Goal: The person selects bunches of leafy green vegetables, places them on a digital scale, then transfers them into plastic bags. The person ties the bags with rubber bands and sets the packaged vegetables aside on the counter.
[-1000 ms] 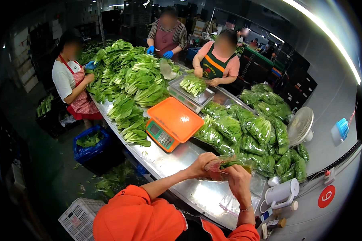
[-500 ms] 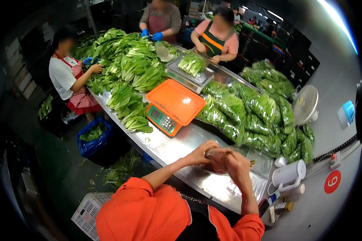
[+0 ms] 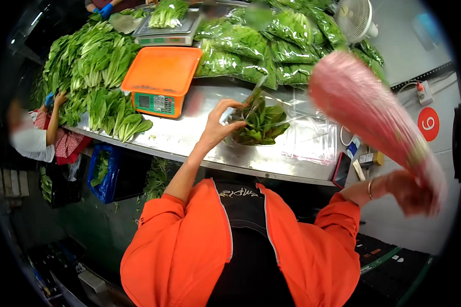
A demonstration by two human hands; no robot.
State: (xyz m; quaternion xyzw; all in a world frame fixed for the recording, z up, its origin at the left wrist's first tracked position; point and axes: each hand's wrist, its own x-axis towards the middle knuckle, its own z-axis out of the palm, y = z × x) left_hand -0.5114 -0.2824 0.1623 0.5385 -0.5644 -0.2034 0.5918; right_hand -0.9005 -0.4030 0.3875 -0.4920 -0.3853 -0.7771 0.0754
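Right of the orange scale [image 3: 161, 70]: left hand [image 3: 216, 125] at leafy greens [image 3: 264, 125] (presumably light, bruisable; best cupped beneath), grip indeterminable; right hand [image 3: 409, 193] clenched on pink plastic [image 3: 366, 105].

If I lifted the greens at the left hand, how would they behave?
The greens at the left hand would probably flop, their leaves splaying loosely. Such thin blades may bruise easily; pushed, they might slide on the smooth table.

Scale [image 3: 161, 71] orange w/ grn panel [image 3: 154, 104]; jacket [image 3: 161, 240] orange-red, bib [image 3: 243, 204] blk w/ pale lettering. Bagged leaves [image 3: 265, 120] dk grn; plastic film [image 3: 363, 102] pinkish-red w/ pale streaks. Bin liner [image 3: 110, 176] blue. Wall disc [image 3: 423, 128] red, wht mark. Tabletop [image 3: 192, 132] silver-gry.
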